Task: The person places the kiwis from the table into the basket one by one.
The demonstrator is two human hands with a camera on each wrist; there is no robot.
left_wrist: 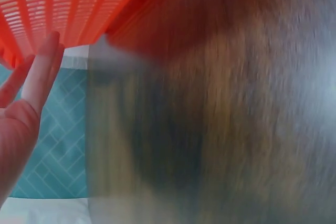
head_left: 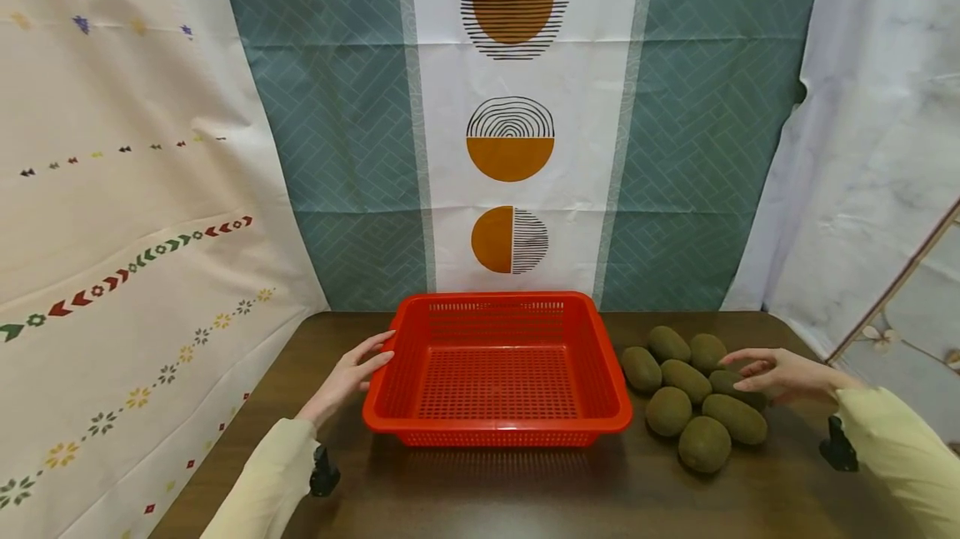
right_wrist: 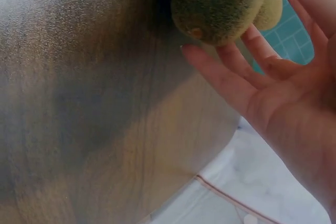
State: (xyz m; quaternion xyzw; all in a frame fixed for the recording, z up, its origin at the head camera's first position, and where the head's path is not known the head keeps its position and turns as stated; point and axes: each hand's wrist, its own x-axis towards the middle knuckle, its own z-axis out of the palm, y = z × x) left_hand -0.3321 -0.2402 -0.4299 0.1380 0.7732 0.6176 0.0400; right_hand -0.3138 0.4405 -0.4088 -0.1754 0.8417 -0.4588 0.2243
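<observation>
The red basket (head_left: 495, 424) looks like smooth, glossy plastic, its walls and floor pierced in a fine mesh. The kiwis (head_left: 704, 445) have matt, slightly rough, fuzzy skins. The table (head_left: 517, 489) shows wood grain under a satin finish that catches a pale sheen. The backdrop (head_left: 345, 106) seems a thin sheet, creased along its folds; the cream hanging (head_left: 97, 214) looks like matt, rumpled cloth. The sleeves (head_left: 270, 472) are soft, matt fabric.

No readable lettering or numbers anywhere
</observation>
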